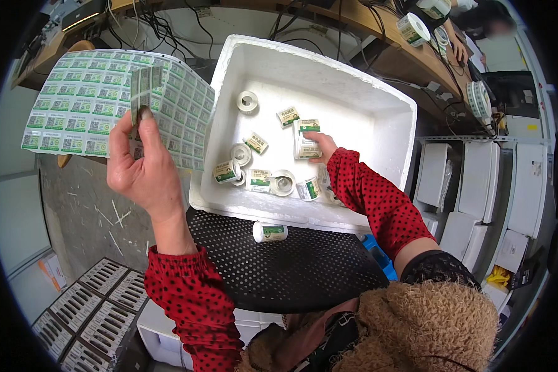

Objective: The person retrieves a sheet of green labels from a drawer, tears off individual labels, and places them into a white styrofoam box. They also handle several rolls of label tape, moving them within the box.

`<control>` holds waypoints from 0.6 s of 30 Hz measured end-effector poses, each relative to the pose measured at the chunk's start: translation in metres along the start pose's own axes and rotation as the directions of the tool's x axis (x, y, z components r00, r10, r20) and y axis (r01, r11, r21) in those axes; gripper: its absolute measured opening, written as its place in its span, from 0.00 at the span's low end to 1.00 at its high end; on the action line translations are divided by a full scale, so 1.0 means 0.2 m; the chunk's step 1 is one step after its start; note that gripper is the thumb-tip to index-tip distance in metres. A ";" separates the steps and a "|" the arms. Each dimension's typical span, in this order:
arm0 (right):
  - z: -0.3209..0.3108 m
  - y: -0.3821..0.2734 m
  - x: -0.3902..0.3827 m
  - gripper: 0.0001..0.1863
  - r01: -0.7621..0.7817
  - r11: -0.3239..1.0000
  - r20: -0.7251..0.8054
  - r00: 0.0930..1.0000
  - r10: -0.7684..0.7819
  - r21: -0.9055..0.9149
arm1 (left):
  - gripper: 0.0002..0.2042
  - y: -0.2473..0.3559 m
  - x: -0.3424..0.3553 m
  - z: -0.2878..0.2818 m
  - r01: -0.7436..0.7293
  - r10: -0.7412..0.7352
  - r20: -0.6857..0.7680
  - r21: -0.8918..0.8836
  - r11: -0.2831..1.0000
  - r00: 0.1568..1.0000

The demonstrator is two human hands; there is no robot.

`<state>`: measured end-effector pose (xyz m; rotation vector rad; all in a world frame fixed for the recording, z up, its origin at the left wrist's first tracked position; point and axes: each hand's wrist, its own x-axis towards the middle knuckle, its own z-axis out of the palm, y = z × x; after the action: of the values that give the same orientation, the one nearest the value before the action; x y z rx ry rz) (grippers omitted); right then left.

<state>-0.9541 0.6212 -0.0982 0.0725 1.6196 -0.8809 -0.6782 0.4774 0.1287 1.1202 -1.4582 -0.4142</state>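
My left hand (144, 170) is raised on the left, closed in a pinch on a narrow banded bundle of strips (141, 93). A large sheet of labels (68, 105), printed with rows of green and white squares, hangs at the same hand; how it is held there I cannot fully see. Inside a white foam box (378, 111), my right hand (322, 149) closes on a small label roll (305, 139) with a cream and green print. Several similar label rolls (247, 101) lie around it on the box floor, some upright, some on their sides.
The box rests on a black perforated stool (279, 273), where one more roll (270, 232) lies by its near wall. Cables and desks run along the back; another person's hand (457, 49) shows at the upper right. White boxes (477, 180) stack at right, slotted cartons (93, 316) lower left.
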 end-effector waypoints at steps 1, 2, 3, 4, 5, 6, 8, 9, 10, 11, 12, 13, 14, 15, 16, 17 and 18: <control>0.00 0.01 0.00 0.28 0.007 1.000 0.012 1.000 -0.007 0.007 | 0.04 0.00 0.00 0.00 0.001 -0.001 0.004 0.010 1.000 1.000; -0.01 0.01 0.00 0.29 0.013 1.000 0.025 1.000 -0.014 0.013 | 0.04 0.00 0.00 0.00 0.001 -0.001 0.008 0.020 1.000 1.000; -0.01 0.02 0.00 0.29 0.020 1.000 0.038 0.999 -0.021 0.019 | 0.04 0.00 0.00 0.00 0.002 -0.002 0.011 0.031 1.000 1.000; -0.03 0.02 0.00 0.31 0.017 1.000 0.067 0.998 -0.018 0.014 | 0.04 0.00 0.00 0.00 -0.009 0.008 0.014 0.030 1.000 1.000; -0.04 0.03 0.01 0.32 0.015 1.000 0.097 0.995 -0.016 0.009 | 0.04 0.00 0.00 0.00 -0.019 0.019 0.016 0.029 0.999 1.000; -0.05 0.03 0.02 0.33 0.013 1.000 0.126 0.992 -0.013 0.004 | 0.04 -0.01 0.00 0.00 -0.029 0.029 0.019 0.027 0.999 0.999; -0.04 0.03 0.02 0.34 0.013 1.000 0.130 0.991 -0.016 0.023 | 0.04 0.00 0.00 0.00 -0.015 0.015 0.021 0.026 1.000 1.000; -0.03 0.03 0.01 0.35 0.013 0.999 0.132 0.991 -0.017 0.033 | 0.04 0.00 0.00 0.00 -0.008 0.008 0.022 0.025 1.000 1.000; -0.03 0.03 0.01 0.35 0.012 0.999 0.119 0.993 -0.017 0.043 | 0.04 0.00 0.00 0.00 -0.017 0.016 0.023 0.020 1.000 1.000; -0.04 0.03 0.02 0.35 0.011 0.999 0.106 0.994 -0.016 0.052 | 0.04 -0.01 0.00 0.00 -0.025 0.024 0.024 0.016 1.000 0.999; -0.04 0.03 0.02 0.35 0.010 0.998 0.093 0.996 -0.015 0.061 | 0.04 -0.01 0.00 0.01 -0.033 0.033 0.025 0.012 0.999 0.999; -0.03 0.02 0.01 0.35 0.013 0.998 0.091 0.996 -0.019 0.066 | 0.04 -0.01 0.00 0.01 -0.034 0.033 0.028 0.023 0.999 0.999; -0.03 0.02 0.00 0.35 0.016 0.997 0.088 0.996 -0.022 0.071 | 0.04 -0.01 -0.01 0.01 -0.035 0.033 0.031 0.034 0.999 0.999; -0.03 0.01 -0.01 0.35 0.019 0.997 0.086 0.996 -0.026 0.076 | 0.04 -0.01 -0.01 0.01 -0.035 0.034 0.034 0.045 0.998 0.999; -0.03 0.02 0.00 0.36 0.021 0.997 0.094 0.995 -0.028 0.073 | 0.04 0.00 -0.01 0.01 -0.033 0.031 0.038 0.044 0.998 0.999; -0.04 0.03 0.01 0.36 0.023 0.997 0.101 0.994 -0.029 0.068 | 0.04 0.00 -0.01 0.01 -0.031 0.029 0.042 0.043 0.999 0.999; -0.05 0.03 0.02 0.36 0.024 0.998 0.109 0.994 -0.031 0.064 | 0.04 0.00 -0.01 0.01 -0.028 0.026 0.045 0.042 0.999 0.999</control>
<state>-0.9613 0.6293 -0.1051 0.0443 1.4936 -0.9411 -0.6801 0.4777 0.1267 1.1297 -1.5257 -0.3929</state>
